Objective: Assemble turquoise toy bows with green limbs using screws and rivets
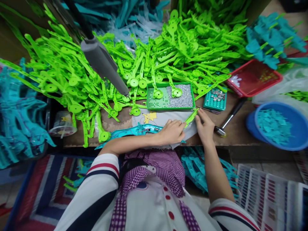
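Note:
A teal plastic housing [137, 131] with thin wires lies lengthwise on a grey cloth [166, 117] near the table's front edge. Over its right end is my left hand [172, 132], fingers curled and touching the lower end of a bright green long-armed plastic piece [192, 118]. My right hand [205, 126] pinches the upper tip of that same green piece, which slants between both hands. The fingers of my left hand hide part of the housing, and its exact grip is partly covered.
Heaped green pieces [72, 80] fill the back. A green tray [150, 107] of small metal parts, a teal basket [214, 106], a hammer [229, 117], a red tray [255, 78] and a blue bowl [252, 122] stand nearby. A grey powered screwdriver [103, 64] hangs at left.

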